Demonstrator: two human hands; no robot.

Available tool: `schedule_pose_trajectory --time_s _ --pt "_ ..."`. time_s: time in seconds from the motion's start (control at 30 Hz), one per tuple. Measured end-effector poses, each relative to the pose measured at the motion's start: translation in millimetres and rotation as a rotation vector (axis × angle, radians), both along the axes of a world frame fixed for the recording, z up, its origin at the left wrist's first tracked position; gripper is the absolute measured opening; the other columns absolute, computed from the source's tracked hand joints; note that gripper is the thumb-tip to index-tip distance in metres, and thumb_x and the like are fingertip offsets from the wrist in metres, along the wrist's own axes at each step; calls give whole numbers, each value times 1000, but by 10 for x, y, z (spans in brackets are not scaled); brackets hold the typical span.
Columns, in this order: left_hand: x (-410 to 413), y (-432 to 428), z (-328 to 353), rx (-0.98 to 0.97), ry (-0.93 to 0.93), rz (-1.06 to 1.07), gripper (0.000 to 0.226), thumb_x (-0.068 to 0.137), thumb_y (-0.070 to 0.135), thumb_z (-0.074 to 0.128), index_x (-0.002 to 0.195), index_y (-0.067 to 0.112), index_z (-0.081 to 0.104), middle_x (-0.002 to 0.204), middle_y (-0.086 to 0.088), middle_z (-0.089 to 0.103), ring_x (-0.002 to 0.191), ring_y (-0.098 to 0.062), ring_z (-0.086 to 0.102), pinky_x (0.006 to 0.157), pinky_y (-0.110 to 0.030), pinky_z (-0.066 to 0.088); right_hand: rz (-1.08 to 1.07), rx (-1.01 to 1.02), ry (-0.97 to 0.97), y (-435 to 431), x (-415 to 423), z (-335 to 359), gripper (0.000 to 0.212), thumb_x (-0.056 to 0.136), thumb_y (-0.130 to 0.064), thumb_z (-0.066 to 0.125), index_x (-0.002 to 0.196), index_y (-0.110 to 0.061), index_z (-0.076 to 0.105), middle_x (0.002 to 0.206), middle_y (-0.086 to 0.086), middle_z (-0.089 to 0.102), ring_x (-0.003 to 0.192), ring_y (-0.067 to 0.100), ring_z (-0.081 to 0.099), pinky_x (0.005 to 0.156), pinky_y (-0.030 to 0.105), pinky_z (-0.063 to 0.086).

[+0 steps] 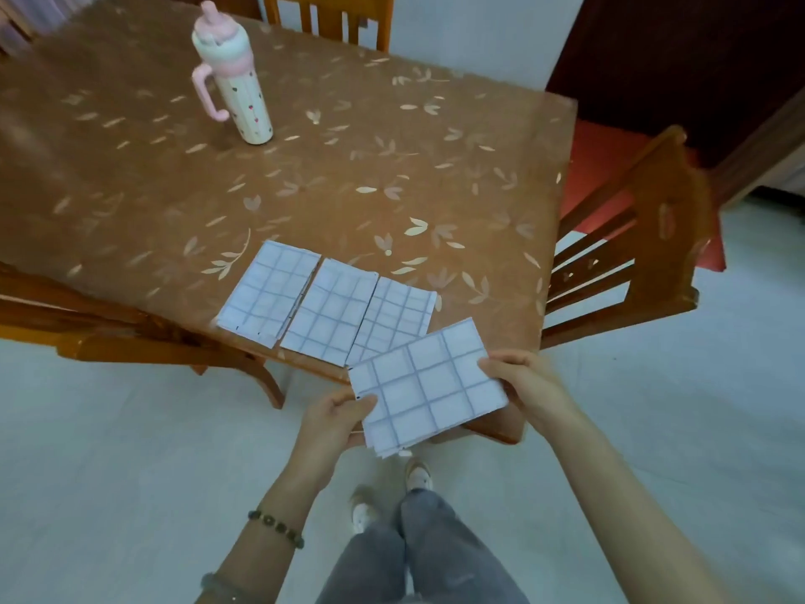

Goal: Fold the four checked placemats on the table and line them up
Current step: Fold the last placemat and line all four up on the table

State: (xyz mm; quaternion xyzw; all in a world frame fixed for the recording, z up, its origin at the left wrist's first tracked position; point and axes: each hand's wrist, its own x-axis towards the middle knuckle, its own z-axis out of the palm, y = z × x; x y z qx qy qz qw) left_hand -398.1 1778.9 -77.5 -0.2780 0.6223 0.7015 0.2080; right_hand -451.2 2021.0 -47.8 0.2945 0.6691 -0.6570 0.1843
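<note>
Three folded white placemats with a grey check lie side by side near the table's front edge: the left one (269, 292), the middle one (330, 311) and the right one (394, 318). A fourth folded placemat (429, 385) is held above the table's front corner and partly covers the right one. My left hand (337, 418) grips its lower left edge. My right hand (525, 385) grips its right edge.
The table (305, 176) has a brown cloth with a leaf pattern. A pink and cream bottle (233, 76) with a handle stands at the back left. Wooden chairs stand at the right (631, 241), the left (109, 324) and the far side (331, 15). The floor is pale tile.
</note>
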Motion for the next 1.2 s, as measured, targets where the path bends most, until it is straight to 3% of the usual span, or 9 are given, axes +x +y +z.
schedule_pose_trajectory --time_s 0.17,0.27,0.37,0.47,0.57,0.63,0.73,0.97,1.2 --pt "-23 602 -248 147 -151 85 11 88 2 64 96 -3 69 75 -10 72 64 -15 70 60 -24 56 265 346 143 305 -647 -95 14 78 -10 74 91 -14 70 79 -11 64 73 -1 57 61 3 42" --pt "-78 955 -443 226 -304 179 9 83 3 71 84 -3 63 69 -13 70 57 -17 67 54 -25 56 424 404 161 358 -1042 -291 13 75 -9 77 87 -13 73 81 -6 69 77 8 63 72 13 48" --pt "-188 1194 -617 242 -389 233 19 81 7 75 83 -1 57 70 -14 69 59 -18 69 55 -25 57 557 507 128 393 -1315 -537 12 77 -10 76 89 -9 73 76 -14 64 70 4 58 59 5 42" --pt "-284 1317 -723 222 -437 261 18 81 10 75 78 0 61 70 -12 72 65 -18 71 64 -27 59 628 590 111 434 -1430 -736 16 78 -12 75 93 -5 73 75 -2 63 66 5 53 51 3 36" --pt "-366 1370 -773 203 -466 274 17 81 10 76 77 1 62 69 -12 72 64 -18 70 66 -28 60 644 655 113 490 -1466 -917 11 79 -15 74 89 -11 74 77 -4 63 69 5 56 62 3 39" --pt "-398 1383 -774 191 -480 268 16 81 10 75 76 0 63 66 -11 71 60 -16 69 64 -27 60 644 737 95 525 -1474 -1021 5 76 -25 76 76 -29 73 71 -19 61 83 7 61 90 25 45" --pt "-418 1408 -781 149 -494 238 17 81 11 75 79 -2 64 69 -12 70 56 -14 67 58 -23 59 680 876 75 579 -1468 -1118 25 73 -34 75 54 -38 59 59 -27 53 82 4 56 103 47 36" --pt "-423 1477 -804 58 -520 134 22 83 22 75 84 1 70 74 -8 75 69 -16 70 58 -21 56 639 846 97 671 -1469 -1191 10 80 -33 71 86 -26 75 90 -8 72 97 10 58 101 38 35" --pt "-416 1588 -785 11 -526 83 22 83 22 75 85 0 71 74 -8 75 63 -12 67 54 -18 54 614 749 148 760 -1411 -1192 6 80 -18 72 86 -16 75 77 -9 67 92 12 59 103 44 40"
